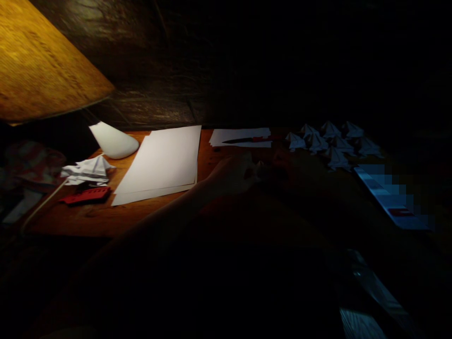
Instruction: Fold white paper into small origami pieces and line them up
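The scene is very dark, lit only by a lamp at the left. My left hand [235, 173] lies over the middle of the wooden table [106, 216], fingers curled together around a small pale piece of paper [259, 165]. My right hand [287, 162] is a faint shape just to the right of it, touching the same spot; its fingers are lost in shadow. Several folded white paper figures [332, 141] sit in a group at the back right.
A stack of white sheets [164, 160] lies left of my hands. More sheets with a dark knife-like tool [243, 139] lie behind. A lamp shade [38, 61], white lamp base [115, 141], crumpled folded paper [88, 169] and a red object [86, 195] stand at the left.
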The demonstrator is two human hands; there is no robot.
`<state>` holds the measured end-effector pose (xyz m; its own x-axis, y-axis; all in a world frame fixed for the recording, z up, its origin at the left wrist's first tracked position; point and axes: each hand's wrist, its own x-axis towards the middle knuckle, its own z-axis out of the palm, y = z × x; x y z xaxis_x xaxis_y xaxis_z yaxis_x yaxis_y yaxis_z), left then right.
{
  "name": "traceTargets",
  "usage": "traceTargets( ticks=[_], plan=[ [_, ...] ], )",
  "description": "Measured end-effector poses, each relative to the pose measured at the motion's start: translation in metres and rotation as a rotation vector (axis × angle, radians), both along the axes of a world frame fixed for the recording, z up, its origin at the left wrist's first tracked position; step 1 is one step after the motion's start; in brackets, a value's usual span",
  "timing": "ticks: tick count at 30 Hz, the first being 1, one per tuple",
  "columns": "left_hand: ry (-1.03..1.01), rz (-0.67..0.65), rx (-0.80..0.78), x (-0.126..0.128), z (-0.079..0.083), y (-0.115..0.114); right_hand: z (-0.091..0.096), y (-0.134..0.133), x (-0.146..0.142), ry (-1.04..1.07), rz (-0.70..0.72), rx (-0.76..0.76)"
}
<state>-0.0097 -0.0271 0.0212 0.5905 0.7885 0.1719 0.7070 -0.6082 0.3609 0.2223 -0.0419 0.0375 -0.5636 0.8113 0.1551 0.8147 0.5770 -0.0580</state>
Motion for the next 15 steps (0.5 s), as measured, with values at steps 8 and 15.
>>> traceTargets(
  ticks=[8, 15],
  plan=[
    [0.056, -0.006, 0.078, 0.0004, 0.0062, -0.0056, -0.0013, 0.0024, -0.0003, -0.046, -0.042, -0.030],
    [0.068, -0.024, 0.053, -0.0001, 0.0076, -0.0041, -0.0011, 0.0020, -0.0021, -0.007, -0.100, -0.090]
  ],
)
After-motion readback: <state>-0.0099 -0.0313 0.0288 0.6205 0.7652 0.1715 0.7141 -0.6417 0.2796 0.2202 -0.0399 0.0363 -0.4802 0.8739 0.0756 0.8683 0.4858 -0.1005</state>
